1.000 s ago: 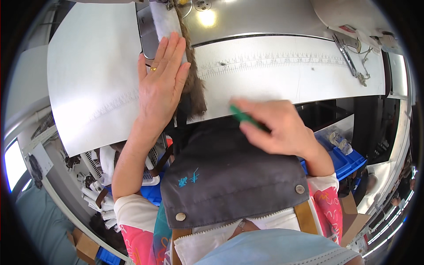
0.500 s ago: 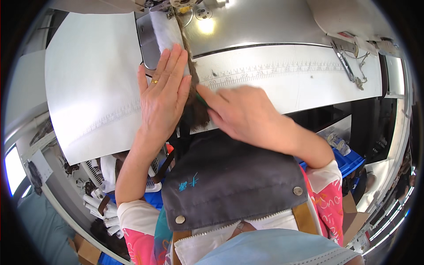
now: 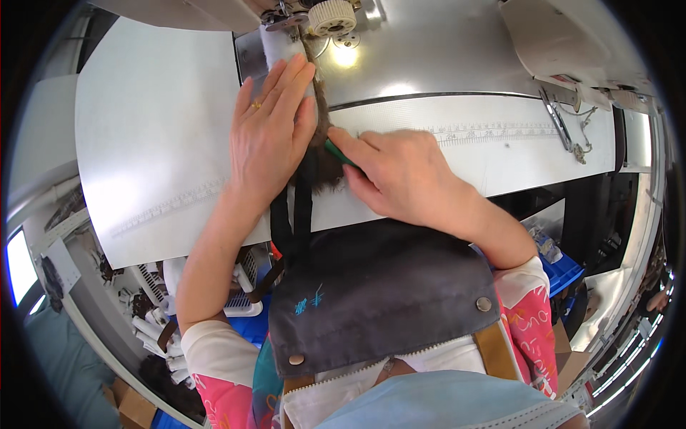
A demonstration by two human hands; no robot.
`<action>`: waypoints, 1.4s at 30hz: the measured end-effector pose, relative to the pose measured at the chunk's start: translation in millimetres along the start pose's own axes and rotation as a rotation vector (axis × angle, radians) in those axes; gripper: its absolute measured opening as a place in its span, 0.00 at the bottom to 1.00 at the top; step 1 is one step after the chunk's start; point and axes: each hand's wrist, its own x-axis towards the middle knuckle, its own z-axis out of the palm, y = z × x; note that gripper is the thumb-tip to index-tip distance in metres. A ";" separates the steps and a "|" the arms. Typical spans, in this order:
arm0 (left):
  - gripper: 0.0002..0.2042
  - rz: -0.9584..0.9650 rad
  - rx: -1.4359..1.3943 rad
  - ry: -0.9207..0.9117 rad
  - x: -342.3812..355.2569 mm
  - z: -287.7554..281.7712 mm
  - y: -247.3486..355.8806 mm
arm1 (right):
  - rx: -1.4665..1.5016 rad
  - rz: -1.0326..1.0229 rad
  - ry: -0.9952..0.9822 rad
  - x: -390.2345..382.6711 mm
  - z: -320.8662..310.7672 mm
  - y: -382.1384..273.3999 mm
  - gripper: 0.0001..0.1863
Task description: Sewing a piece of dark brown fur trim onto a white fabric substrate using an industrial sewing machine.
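My left hand (image 3: 275,136) lies with its fingers stretched out on a strip of white material (image 3: 281,43) edged with brown fur (image 3: 321,107), which runs up under the sewing machine's metal fittings (image 3: 330,18). Black tapes (image 3: 301,207) hang from the strip over the front edge of the white work surface (image 3: 143,107). My right hand (image 3: 400,171) is closed on a small green tool (image 3: 336,154) at the right side of the fur. The tool's tip is hard to make out.
A steel plate (image 3: 429,57) covers the back of the surface, with printed scales in front. Tweezers (image 3: 554,121) lie at the right. Below are a blue bin (image 3: 561,275), white baskets and rolls (image 3: 153,336) and cardboard boxes (image 3: 136,404).
My right hand has moved up and left with the green tool, to the edge of the fur. My left hand has shifted slightly right, still on the strip.
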 end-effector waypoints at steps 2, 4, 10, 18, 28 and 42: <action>0.14 0.008 -0.019 0.023 4.8 4.3 -5.4 | -0.008 -0.008 0.007 6.8 -0.6 4.2 0.21; 0.13 0.084 0.028 0.091 8.8 7.9 -10.0 | -0.018 -0.012 0.033 12.4 -1.2 6.9 0.20; 0.14 -0.339 -0.838 -0.316 26.8 -26.7 -41.8 | 0.027 0.048 -0.020 -7.1 -8.6 3.7 0.14; 0.14 -0.141 -0.673 -0.330 13.8 -20.2 -58.8 | 0.174 -0.067 0.181 -37.9 -0.8 -13.0 0.13; 0.19 -0.096 -0.469 -0.345 -2.9 -28.1 -36.5 | -0.076 -0.375 0.027 -18.9 43.6 -39.0 0.05; 0.17 -0.086 0.033 -0.060 -30.7 -12.3 19.8 | 0.246 0.066 0.371 -31.8 12.4 -3.3 0.25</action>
